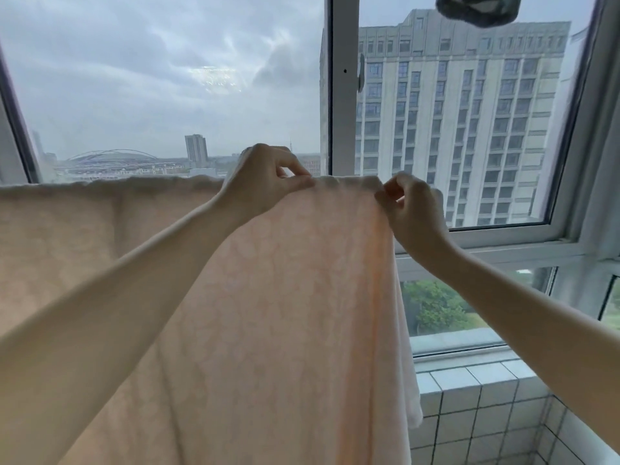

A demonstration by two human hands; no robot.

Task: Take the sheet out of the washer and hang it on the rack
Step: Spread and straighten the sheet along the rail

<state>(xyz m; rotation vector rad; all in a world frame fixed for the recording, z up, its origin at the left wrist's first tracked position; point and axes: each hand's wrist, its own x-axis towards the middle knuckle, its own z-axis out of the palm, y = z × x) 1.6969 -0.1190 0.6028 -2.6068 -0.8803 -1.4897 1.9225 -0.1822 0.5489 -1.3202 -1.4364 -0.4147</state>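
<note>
Item 1. Sheet [285, 313]: pale peach, with a faint woven pattern. We record it draped over a horizontal line at chest height in front of the window. Its top fold runs from the left edge to just past the centre mullion, and the near panel hangs down toward us. Whatever carries it lies hidden under the fold.

Item 2. Left hand [265, 176]: raised at the top fold, thumb and forefinger pinching the fabric, remaining fingers curled.

Item 3. Right hand [412, 209]: just beside the left, at the sheet's right end, thumb and forefinger closed on the fold's corner.

Item 4. White window frame [342, 95]: directly behind the sheet.

Item 5. White-tiled ledge [469, 397]: below the window, at lower right.

Item 6. Dark grey cloth [478, 10]: hanging at the top edge, partly cut off; we cannot tell what it is.

Item 7. High-rise building [453, 112]: outside, beyond the right pane.
</note>
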